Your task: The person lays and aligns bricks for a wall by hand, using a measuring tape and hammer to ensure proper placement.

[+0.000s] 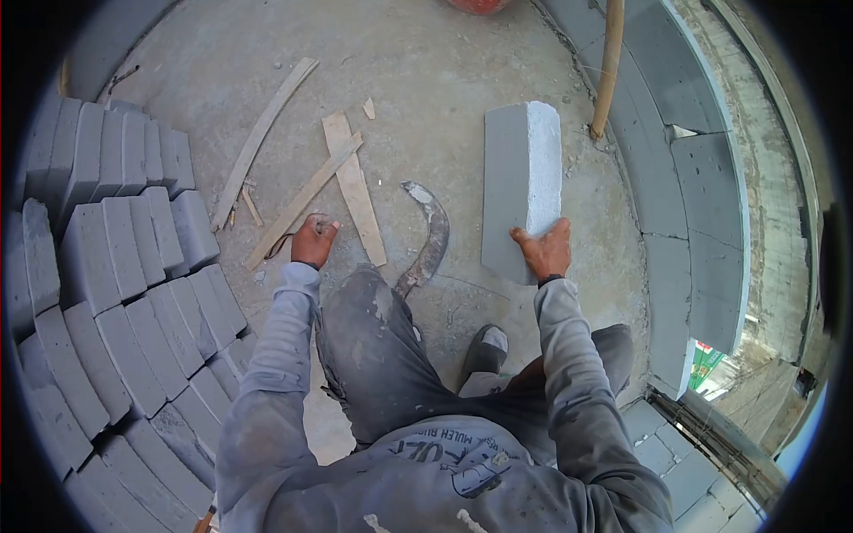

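A long grey block (506,186) with a rough white face stands to the right of centre. My right hand (545,250) grips its near end, thumb on the grey side and fingers over the white face. On the left, my left hand (314,240) is closed beside the near end of a wooden strip (306,197); what it holds, if anything, is too small to make out. That strip lies across a wider wooden piece (354,191). Between the hands, a curved, dirt-crusted tool (433,233) rests on the concrete floor.
Grey blocks (133,329) are stacked along the left. A curved block wall (702,195) runs down the right, with a wooden pole (609,71) beside it. Another long wooden strip (265,138) lies at the upper left. A red object (480,4) is at the top edge.
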Demonstrator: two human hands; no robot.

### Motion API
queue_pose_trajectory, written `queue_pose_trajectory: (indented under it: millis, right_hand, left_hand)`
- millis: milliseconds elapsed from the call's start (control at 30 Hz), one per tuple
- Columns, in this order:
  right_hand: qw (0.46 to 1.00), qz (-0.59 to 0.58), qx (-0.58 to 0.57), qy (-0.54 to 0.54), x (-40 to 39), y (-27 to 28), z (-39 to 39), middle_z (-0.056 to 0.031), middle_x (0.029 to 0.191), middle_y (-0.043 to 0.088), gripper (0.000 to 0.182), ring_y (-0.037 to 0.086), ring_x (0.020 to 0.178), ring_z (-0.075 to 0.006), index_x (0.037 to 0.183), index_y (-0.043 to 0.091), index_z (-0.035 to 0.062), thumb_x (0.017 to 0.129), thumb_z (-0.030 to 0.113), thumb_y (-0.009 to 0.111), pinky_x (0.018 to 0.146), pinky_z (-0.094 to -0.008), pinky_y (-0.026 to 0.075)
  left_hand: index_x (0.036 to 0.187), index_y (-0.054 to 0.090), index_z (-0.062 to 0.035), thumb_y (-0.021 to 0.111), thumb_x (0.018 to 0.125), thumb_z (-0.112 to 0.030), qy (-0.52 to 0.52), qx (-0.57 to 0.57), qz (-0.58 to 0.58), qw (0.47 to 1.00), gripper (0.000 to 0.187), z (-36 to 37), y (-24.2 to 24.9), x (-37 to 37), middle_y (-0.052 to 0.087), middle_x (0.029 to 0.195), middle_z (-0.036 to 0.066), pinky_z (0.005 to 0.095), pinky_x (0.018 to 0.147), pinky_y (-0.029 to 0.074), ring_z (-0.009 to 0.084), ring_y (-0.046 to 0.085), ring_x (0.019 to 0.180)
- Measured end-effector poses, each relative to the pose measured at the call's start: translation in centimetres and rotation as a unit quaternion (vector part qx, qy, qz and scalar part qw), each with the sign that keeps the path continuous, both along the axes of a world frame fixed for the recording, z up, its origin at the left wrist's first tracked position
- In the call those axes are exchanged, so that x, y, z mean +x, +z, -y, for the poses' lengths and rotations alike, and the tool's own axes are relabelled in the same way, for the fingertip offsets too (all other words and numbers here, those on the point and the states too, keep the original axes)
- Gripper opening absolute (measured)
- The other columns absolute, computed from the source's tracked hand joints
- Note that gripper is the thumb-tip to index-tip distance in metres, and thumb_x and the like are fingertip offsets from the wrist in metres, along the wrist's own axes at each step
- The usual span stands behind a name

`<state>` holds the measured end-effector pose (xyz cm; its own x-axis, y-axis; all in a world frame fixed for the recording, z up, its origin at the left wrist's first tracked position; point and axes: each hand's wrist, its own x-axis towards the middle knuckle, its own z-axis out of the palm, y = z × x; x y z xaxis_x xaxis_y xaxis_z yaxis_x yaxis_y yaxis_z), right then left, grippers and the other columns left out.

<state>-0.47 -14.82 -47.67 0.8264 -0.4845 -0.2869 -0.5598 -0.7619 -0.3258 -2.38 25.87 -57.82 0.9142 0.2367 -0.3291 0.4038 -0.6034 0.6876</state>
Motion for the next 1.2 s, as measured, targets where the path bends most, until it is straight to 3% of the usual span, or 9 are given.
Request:
queue_pose_trajectory:
  millis: [167,300,500,700,833,900,933,1033,1200]
  right_hand:
    - [0.992,-0.006,0.123,-0.034,0.3,-1.2,6.3,-0.0282,0.105,0.055,0.077,0.059,0.094,-0.0368,0.109,0.038,-0.0059,0.061,0.037,0.079,0.08,-0.0401,0.048]
    - [0.936,0.026,0.327,-0.127,0.3,-2.0,9.7,-0.0278,0.105,0.055,0.083,0.061,0.089,-0.0307,0.117,0.035,-0.0078,0.062,0.036,0.079,0.075,-0.0378,0.051]
    - [0.828,0.016,0.517,-0.216,-3.0,-8.3,10.4,-0.0227,0.113,0.054,0.089,0.057,0.101,-0.031,0.129,0.032,-0.008,0.067,0.039,0.077,0.085,-0.0405,0.047]
    - [0.837,-0.042,0.474,-0.271,-6.5,-10.8,6.0,-0.0228,0.122,0.051,0.095,0.054,0.107,-0.0318,0.135,0.026,-0.0099,0.07,0.04,0.074,0.09,-0.0394,0.044]
    - [0.879,-0.057,0.411,-0.234,-7.1,-9.8,5.6,-0.0218,0.117,0.055,0.079,0.054,0.108,-0.0286,0.128,0.039,-0.0098,0.074,0.037,0.072,0.09,-0.0359,0.044]
    - [0.871,-0.069,0.44,-0.209,-7.8,-11.4,6.5,-0.022,0.132,0.043,0.089,0.049,0.114,-0.0359,0.137,0.025,-0.0079,0.077,0.044,0.067,0.091,-0.0478,0.042]
    - [0.878,-0.037,0.401,-0.26,-7.6,-11.2,5.6,-0.0216,0.116,0.057,0.07,0.057,0.105,-0.0306,0.122,0.045,-0.0092,0.076,0.038,0.068,0.087,-0.0357,0.045]
    - [0.95,-0.088,0.262,-0.146,-7.4,-14.3,5.9,-0.0258,0.113,0.058,0.067,0.057,0.105,-0.0358,0.117,0.048,-0.0108,0.076,0.038,0.067,0.088,-0.0359,0.045]
    - [0.924,-0.061,0.332,-0.176,-7.4,-13.8,1.1,-0.0284,0.112,0.058,0.063,0.055,0.107,-0.0384,0.112,0.051,-0.0126,0.075,0.037,0.066,0.088,-0.0357,0.045]
  left_hand:
    - [0.095,0.055,-0.0043,0.061,0.08,-0.029,-0.201,-0.047,-0.078,0.975,0.03,2.4,-9.8,-5.9,0.061,0.089,0.018,0.0408,0.073,0.047,0.0345,0.06,0.084]
    - [0.092,0.054,-0.0049,0.059,0.08,-0.029,-0.261,0.073,-0.075,0.96,0.027,2.5,-12.7,-8.6,0.06,0.089,0.02,0.0434,0.073,0.045,0.0373,0.057,0.085]
    - [0.091,0.055,-0.0047,0.059,0.08,-0.029,-0.263,0.033,-0.056,0.963,0.027,2.6,-12.9,-9.8,0.059,0.087,0.02,0.043,0.072,0.045,0.0369,0.057,0.083]
    - [0.089,0.055,-0.0044,0.06,0.079,-0.029,-0.276,0.003,-0.052,0.96,0.027,0.9,-12.0,-11.2,0.059,0.085,0.019,0.0426,0.071,0.045,0.0365,0.057,0.08]
    - [0.088,0.055,-0.0043,0.06,0.079,-0.029,-0.279,-0.019,-0.034,0.96,0.027,0.5,-11.4,-10.5,0.059,0.084,0.019,0.0423,0.07,0.045,0.0362,0.057,0.079]
    - [0.087,0.055,-0.0042,0.061,0.079,-0.03,-0.283,-0.035,-0.025,0.958,0.027,0.6,-11.6,-9.9,0.059,0.083,0.019,0.0422,0.07,0.045,0.036,0.057,0.078]
    - [0.087,0.055,-0.0041,0.061,0.079,-0.03,-0.281,-0.043,-0.023,0.959,0.027,0.8,-11.7,-9.9,0.059,0.083,0.019,0.0421,0.069,0.045,0.036,0.057,0.078]
    - [0.086,0.055,-0.004,0.061,0.079,-0.03,-0.267,-0.059,-0.029,0.962,0.027,-0.3,-11.8,-11.7,0.059,0.082,0.019,0.0419,0.069,0.044,0.0358,0.057,0.076]
    - [0.084,0.055,-0.0038,0.061,0.079,-0.03,-0.244,-0.072,-0.032,0.967,0.028,-2.1,-10.9,-12.8,0.059,0.08,0.019,0.0415,0.068,0.044,0.0354,0.057,0.074]
